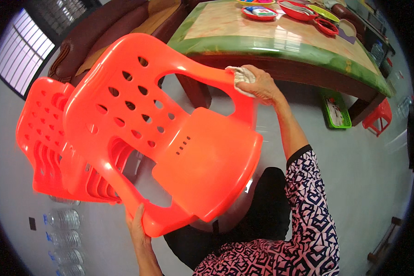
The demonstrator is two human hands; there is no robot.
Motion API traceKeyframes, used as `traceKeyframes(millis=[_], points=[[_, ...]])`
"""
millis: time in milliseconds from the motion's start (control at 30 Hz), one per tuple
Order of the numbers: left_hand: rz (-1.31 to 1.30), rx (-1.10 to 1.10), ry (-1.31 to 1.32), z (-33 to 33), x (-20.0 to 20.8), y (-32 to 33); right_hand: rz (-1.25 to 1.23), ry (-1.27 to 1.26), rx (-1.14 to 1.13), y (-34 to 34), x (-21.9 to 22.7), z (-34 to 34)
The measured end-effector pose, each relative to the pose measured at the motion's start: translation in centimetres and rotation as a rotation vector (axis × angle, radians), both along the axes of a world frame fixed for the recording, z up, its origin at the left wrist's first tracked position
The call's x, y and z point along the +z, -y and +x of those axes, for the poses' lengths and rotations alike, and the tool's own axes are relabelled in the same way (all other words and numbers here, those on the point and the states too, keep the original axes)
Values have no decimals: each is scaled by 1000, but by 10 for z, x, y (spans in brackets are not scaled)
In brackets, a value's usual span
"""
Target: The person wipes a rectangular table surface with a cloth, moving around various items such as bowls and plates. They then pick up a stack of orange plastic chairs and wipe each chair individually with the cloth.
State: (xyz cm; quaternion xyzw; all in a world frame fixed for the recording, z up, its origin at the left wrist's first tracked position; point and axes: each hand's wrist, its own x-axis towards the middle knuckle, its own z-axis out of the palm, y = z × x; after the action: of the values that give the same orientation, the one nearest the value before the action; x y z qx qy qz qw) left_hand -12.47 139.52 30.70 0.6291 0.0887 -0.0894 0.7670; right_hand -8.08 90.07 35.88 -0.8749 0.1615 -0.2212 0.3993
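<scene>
A bright orange-red plastic armchair [207,156] with teardrop holes in its backrest is in front of me, its seat facing me. My right hand [258,85] presses a crumpled whitish cloth [242,79] onto the chair's far-right armrest, its fingers closed round the cloth. At the near end of the other armrest, my left hand [137,224] grips the plastic from the outer side. Some of the left fingers are hidden by the armrest.
Stacked matching chairs [46,133] stand at the left, with several clear plastic bottles [64,219] on the floor below. A stone-topped table [280,46] bearing red trays [260,14] is ahead. A green basket [337,108] and red stool [377,117] are at the right.
</scene>
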Motion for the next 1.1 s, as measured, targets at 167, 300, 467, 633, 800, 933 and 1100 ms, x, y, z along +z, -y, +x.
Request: traceKeyframes(millis=[167, 300, 467, 633, 800, 933, 1100], points=[[111, -13, 6, 27, -9, -15, 40, 51, 26, 8, -3, -17], [280, -67, 23, 55, 6, -46, -37, 56, -81, -37, -8, -66], [408, -294, 65, 119, 9, -107, 103, 28, 32, -101, -4, -130], [448, -371, 98, 149, -8, -135, -64, -47, 135, -138, -9, -186], [1408, 143, 1035, 108, 0, -90, -287, -117, 317, -156, 16, -214], [997, 1, 930, 29, -47, 29, -603, -6, 300, -148, 49, -200], [846, -425, 866, -26, -143, 122, -605, 21, 635, -137, 35, -158]])
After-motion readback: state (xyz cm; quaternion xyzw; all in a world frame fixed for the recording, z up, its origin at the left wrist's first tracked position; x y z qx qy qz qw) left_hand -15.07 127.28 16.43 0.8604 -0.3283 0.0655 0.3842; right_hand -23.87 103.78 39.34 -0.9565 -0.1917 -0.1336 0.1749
